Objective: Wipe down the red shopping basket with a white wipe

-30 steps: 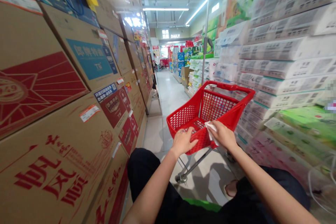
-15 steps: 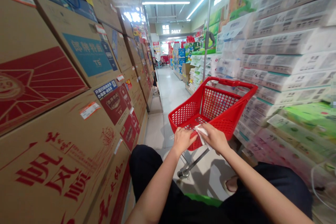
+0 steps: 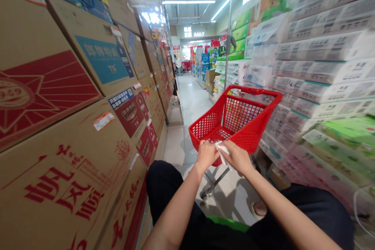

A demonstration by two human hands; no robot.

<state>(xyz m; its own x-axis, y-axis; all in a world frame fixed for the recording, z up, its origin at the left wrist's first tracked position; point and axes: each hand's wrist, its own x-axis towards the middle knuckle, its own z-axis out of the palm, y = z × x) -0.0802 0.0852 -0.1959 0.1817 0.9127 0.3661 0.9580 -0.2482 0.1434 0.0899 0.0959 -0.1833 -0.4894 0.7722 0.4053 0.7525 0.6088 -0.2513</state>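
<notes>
A red plastic shopping cart (image 3: 243, 125) stands in the aisle just ahead of me, its basket showing nothing inside. My left hand (image 3: 206, 155) is curled over the near rim of the basket. Right beside it, my right hand (image 3: 238, 157) presses a white cloth (image 3: 222, 150) against the same rim, fingers closed on it. The two hands nearly touch. My dark trousers fill the bottom of the view.
Stacked brown cartons (image 3: 73, 117) with red print wall the left side. Packs of tissue paper (image 3: 319, 74) are piled high on the right, close to the cart. A metal pole (image 3: 229, 31) rises behind the cart. The tiled aisle floor (image 3: 190, 101) runs ahead toward distant shelves.
My right hand with the cloth has slid left along the cart's rim, ending next to my left hand. The cart has shifted slightly in the view.
</notes>
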